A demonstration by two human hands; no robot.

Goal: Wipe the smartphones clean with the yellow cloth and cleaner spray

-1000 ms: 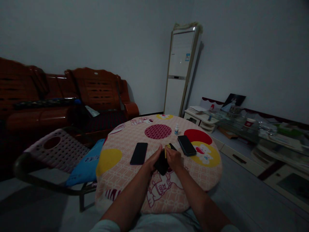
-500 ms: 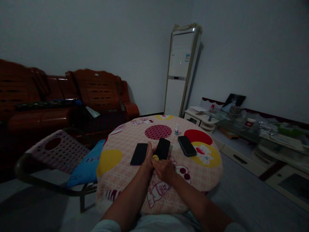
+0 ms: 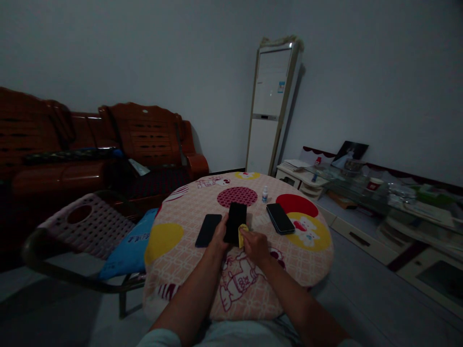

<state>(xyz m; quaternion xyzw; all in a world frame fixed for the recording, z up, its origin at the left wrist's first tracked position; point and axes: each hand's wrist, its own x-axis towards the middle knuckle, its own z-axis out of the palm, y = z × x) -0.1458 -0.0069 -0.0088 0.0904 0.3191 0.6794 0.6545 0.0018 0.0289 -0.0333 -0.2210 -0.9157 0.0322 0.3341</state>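
My left hand (image 3: 220, 234) grips the left edge of a dark smartphone (image 3: 236, 219), held over the middle of the table with its black face up. A small yellow cloth (image 3: 242, 235) is pinched in the fingers of my right hand (image 3: 256, 246), which presses it against the lower right part of that phone. Just left of my left hand, a second dark smartphone (image 3: 208, 230) lies on the tablecloth. A third smartphone (image 3: 280, 218) rests to the right, beyond my right hand. Behind it stands a small white bottle (image 3: 265, 194) with a blue label.
A patterned cloth covers the round table (image 3: 195, 270). On the left is a woven chair (image 3: 88, 226) with a blue cushion (image 3: 130, 246), a wooden sofa (image 3: 144, 130) behind it. A low cabinet (image 3: 343, 226) with clutter runs along the right wall; an upright air conditioner (image 3: 269, 106) fills the corner.
The held phone has shifted left and sits straighter. My right hand has moved with the cloth from the phone's lower left to its lower right side, and more of the cloth shows.
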